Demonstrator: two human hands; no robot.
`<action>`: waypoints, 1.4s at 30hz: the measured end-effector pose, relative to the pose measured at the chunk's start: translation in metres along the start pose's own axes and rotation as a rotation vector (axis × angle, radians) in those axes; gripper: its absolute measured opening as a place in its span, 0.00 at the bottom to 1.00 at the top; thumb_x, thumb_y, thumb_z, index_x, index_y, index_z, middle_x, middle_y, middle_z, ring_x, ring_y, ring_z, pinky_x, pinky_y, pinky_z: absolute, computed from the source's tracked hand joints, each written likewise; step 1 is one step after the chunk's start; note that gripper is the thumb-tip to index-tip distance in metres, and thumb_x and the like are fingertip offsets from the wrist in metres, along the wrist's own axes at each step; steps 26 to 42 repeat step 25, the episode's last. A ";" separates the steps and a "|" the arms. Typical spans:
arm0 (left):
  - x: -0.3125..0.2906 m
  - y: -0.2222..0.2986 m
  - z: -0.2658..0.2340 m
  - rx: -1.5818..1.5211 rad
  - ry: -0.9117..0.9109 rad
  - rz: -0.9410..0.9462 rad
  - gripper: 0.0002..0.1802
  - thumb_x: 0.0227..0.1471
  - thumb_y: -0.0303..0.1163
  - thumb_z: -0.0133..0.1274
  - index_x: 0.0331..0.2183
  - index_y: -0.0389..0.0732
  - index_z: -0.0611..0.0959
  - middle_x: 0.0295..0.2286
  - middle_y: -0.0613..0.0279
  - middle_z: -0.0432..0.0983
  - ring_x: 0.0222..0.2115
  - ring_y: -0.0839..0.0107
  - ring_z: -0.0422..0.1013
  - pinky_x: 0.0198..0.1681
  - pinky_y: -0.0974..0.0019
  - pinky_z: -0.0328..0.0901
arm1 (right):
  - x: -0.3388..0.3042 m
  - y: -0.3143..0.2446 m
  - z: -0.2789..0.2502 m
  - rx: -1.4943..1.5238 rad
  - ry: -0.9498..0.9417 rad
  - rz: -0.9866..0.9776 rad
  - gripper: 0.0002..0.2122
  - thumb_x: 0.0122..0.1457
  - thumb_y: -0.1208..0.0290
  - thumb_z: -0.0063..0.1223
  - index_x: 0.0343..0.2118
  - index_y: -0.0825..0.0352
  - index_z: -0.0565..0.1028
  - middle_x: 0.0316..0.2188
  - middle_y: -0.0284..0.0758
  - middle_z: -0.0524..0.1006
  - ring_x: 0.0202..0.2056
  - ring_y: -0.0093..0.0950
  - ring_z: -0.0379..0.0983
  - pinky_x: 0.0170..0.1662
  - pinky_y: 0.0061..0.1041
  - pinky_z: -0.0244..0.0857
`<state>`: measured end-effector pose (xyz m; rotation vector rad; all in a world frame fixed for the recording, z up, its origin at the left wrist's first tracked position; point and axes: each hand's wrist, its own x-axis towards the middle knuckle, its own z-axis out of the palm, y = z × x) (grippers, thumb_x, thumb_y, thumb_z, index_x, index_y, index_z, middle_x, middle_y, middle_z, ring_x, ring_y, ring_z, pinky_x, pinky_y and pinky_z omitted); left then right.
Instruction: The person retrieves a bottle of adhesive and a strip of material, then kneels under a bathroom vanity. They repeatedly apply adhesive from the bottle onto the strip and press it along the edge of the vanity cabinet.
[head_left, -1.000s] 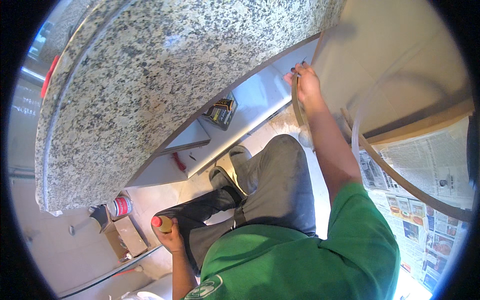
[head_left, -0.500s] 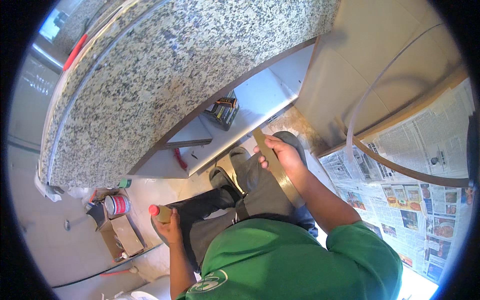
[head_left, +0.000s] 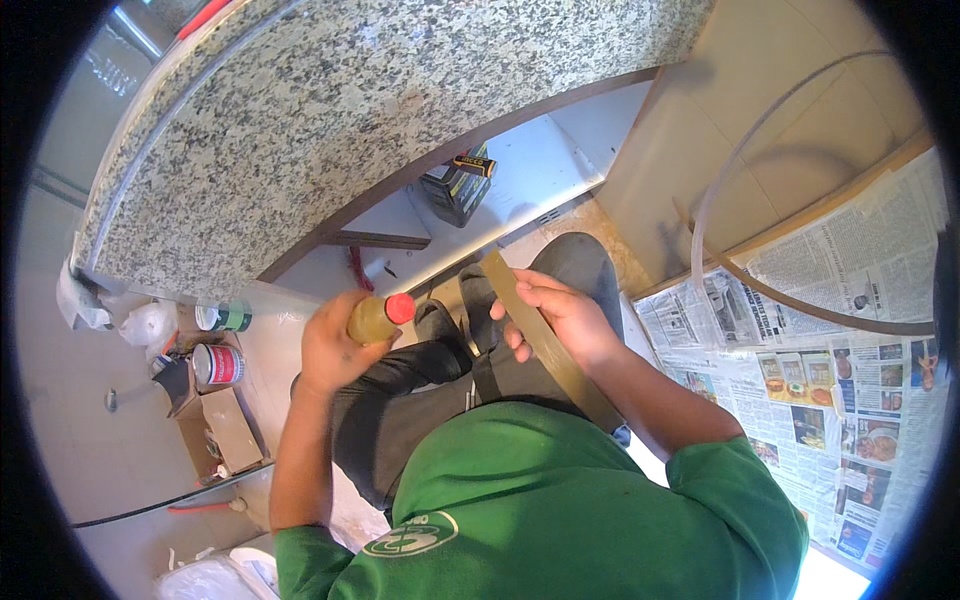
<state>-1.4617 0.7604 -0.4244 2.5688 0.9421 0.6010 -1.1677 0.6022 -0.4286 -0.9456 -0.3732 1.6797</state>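
Observation:
In my left hand (head_left: 333, 343) is a small bottle (head_left: 370, 320) of yellowish liquid with a red cap. It is tilted, its cap pointing right toward the strip. My right hand (head_left: 568, 318) grips a long, flat, olive-brown strip (head_left: 540, 335) by its edges. The strip runs from between my fingers back over my lap, and its lower end lies against my green shirt. A gap separates the bottle from the strip. Both hands are above my dark trousers.
A speckled granite countertop (head_left: 330, 130) curves ahead, with an open white cabinet holding a dark box (head_left: 458, 190) beneath. Left on the floor are a paint can (head_left: 217, 365) and a cardboard box (head_left: 232, 430). At right, newspaper (head_left: 800, 400) lies under a curved brown strip (head_left: 800, 300).
My left hand has risen and moved right, bringing the bottle closer to the strip. The right hand with the strip has shifted only slightly.

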 end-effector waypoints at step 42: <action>0.100 0.039 -0.088 0.481 -0.266 0.512 0.39 0.28 0.40 0.72 0.47 0.45 0.78 0.36 0.55 0.75 0.39 0.52 0.73 0.45 0.52 0.67 | -0.016 -0.014 0.014 0.160 -0.364 -0.048 0.27 0.69 0.58 0.46 0.64 0.69 0.60 0.43 0.40 0.77 0.25 0.29 0.77 0.25 0.26 0.75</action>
